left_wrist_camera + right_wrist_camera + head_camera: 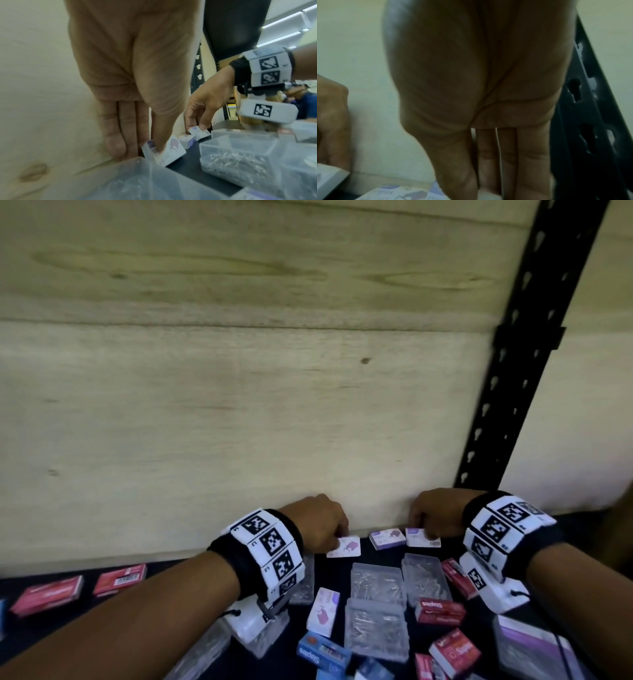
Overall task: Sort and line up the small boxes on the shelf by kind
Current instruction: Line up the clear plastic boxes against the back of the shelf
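Cardboard is what you are dealing with: three small white-and-purple cartons in a row at lower centre of the head view, against the pale plywood back panel point(239, 405) of the dark shelf point(383, 553). Your left hand point(317, 523) pinches the left white-and-purple carton point(345, 546); your right hand point(435, 517) pinches the right white-and-purple carton point(422, 537); the middle carton point(387, 538) lies free between them. They look light, stiff and smooth, so take them by the short edges. Below lie ribbed clear plastic cases point(376, 582) and glossy red staple boxes point(440, 611).
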